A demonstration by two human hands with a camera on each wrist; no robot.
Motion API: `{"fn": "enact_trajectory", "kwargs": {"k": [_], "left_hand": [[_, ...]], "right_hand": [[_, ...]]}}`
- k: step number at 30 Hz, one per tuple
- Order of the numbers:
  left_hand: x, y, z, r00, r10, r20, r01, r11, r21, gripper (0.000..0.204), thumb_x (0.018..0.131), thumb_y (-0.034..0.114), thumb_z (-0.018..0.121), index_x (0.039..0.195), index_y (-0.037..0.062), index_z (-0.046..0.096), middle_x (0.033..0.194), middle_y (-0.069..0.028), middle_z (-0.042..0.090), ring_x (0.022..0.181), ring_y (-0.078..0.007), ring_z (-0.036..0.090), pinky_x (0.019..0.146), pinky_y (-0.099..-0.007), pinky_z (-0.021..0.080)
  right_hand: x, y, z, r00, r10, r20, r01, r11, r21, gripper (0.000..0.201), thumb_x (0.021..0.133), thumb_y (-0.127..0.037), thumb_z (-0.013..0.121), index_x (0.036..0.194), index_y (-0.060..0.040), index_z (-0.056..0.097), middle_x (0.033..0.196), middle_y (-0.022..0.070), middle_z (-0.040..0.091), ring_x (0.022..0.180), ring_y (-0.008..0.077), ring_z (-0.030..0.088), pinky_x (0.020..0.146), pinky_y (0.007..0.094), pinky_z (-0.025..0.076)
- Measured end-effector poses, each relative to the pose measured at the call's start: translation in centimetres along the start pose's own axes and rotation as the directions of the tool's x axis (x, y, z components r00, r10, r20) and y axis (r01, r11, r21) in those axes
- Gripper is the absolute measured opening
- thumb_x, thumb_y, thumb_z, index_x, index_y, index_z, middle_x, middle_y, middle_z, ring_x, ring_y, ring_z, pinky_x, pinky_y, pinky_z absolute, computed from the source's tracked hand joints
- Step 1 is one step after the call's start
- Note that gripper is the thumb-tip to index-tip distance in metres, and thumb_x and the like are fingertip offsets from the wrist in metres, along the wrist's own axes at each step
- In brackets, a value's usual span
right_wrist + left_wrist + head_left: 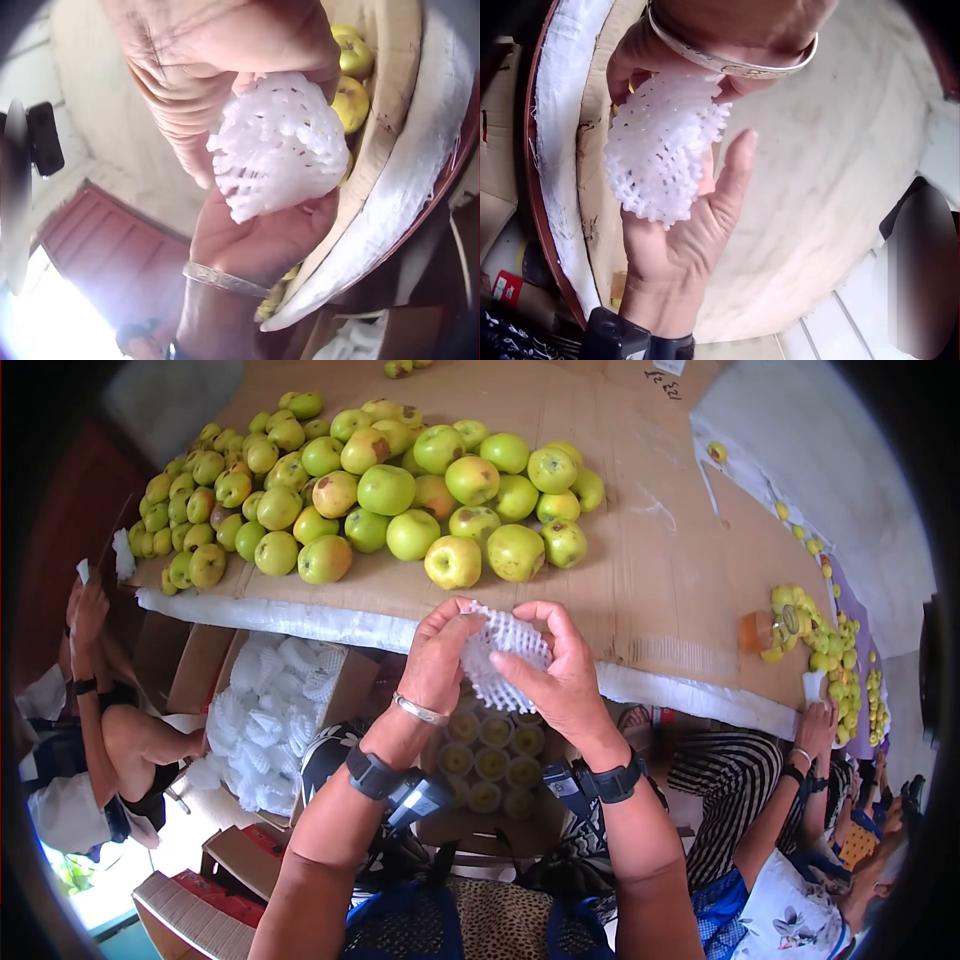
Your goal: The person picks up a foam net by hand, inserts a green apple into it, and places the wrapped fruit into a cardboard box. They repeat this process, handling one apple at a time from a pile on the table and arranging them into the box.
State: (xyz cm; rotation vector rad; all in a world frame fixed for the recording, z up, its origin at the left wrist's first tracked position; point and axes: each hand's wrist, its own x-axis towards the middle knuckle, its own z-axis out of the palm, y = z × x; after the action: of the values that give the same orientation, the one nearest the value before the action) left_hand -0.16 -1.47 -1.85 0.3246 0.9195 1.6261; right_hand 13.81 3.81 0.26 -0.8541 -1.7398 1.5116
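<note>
Foam net [508, 660]: white, open-meshed, held up between the two hands just off the near edge of the table; whether anything sits inside it, I cannot tell.
Left hand [438, 660]: fingers bent, pinching the net at its upper side.
Right hand [568, 675]: fingers curved round the net's other side, thumb lying across its front.
Wrists: a silver bangle [421, 710] on the left one, a dark strap with a small device on each.
Table [640, 595]: topped with brown cardboard, its near edge wrapped in white padding [300, 622].
Apples [386, 490]: green-yellow, some with brown or reddish patches, heaped on the table beyond the hands and to the left.
Lower box [490, 760]: below the hands, holding rows of round pale-green things in white wraps.
Net box [335, 695]: cardboard, lower left, filled with white foam nets [265, 725].
Jar [757, 631]: orange-brown, at the right of the table, next to more apples.
Other people: arms at both sides, a white piece in the hands at each.
</note>
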Motion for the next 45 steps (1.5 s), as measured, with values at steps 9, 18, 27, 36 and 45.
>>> {"fn": "enact_trajectory", "kwargs": {"k": [9,18,27,36,45], "left_hand": [[0.3,0.5,-0.2,0.988,0.061,0.139,-0.039,0.987,-0.156,0.019,0.089,0.009,0.050,0.107,0.0065,0.053,0.092,-0.0048,0.061,0.081,-0.0141,0.061,0.071,-0.0276,0.051],[0.1,2.6,-0.7,0.973,0.157,0.167,-0.115,0.965,-0.236,0.036,0.084,0.000,0.053,0.119,0.0049,0.047,0.110,-0.0122,0.057,0.098,-0.0210,0.059,0.083,-0.0339,0.051],[0.5,0.1,-3.3,0.980,-0.194,0.033,0.196,0.945,-0.261,0.029,0.087,0.012,0.053,0.115,0.0126,0.047,0.113,-0.0070,0.056,0.101,-0.0210,0.056,0.078,-0.0367,0.050],[-1.0,2.8,-1.4,0.977,0.138,0.159,-0.091,0.958,-0.271,0.051,0.076,-0.007,0.049,0.123,0.0095,0.041,0.116,-0.0118,0.053,0.104,-0.0244,0.056,0.086,-0.0393,0.049],[-1.3,1.0,-2.5,0.971,-0.151,0.187,0.180,0.972,-0.151,0.051,0.076,-0.007,0.051,0.123,0.0105,0.042,0.119,-0.0076,0.052,0.107,-0.0215,0.054,0.086,-0.0378,0.048]], "right_hand": [[0.3,0.5,-1.7,0.973,0.196,0.121,-0.198,0.980,0.001,0.025,0.086,-0.020,0.057,0.098,0.0019,0.056,0.085,0.0040,0.060,0.074,0.0076,0.053,0.063,0.0229,0.043],[0.2,0.6,-1.3,0.856,0.336,0.393,-0.502,0.723,0.475,0.014,0.088,-0.023,0.056,0.092,-0.0098,0.057,0.084,-0.0008,0.059,0.076,0.0085,0.057,0.066,0.0219,0.046],[1.0,1.6,-0.7,0.935,0.289,0.205,-0.306,0.369,0.878,0.016,0.088,-0.016,0.052,0.103,-0.0130,0.053,0.107,0.0051,0.057,0.099,0.0169,0.055,0.088,0.0376,0.044],[0.0,2.5,1.7,0.912,0.285,0.295,-0.365,0.237,0.900,0.032,0.088,-0.013,0.049,0.119,-0.0058,0.046,0.114,0.0066,0.056,0.102,0.0165,0.057,0.086,0.0319,0.048],[0.9,2.0,1.4,0.945,0.286,0.162,-0.243,0.273,0.931,0.040,0.084,-0.002,0.046,0.124,-0.0033,0.041,0.113,0.0136,0.054,0.099,0.0227,0.058,0.085,0.0366,0.049]]}}
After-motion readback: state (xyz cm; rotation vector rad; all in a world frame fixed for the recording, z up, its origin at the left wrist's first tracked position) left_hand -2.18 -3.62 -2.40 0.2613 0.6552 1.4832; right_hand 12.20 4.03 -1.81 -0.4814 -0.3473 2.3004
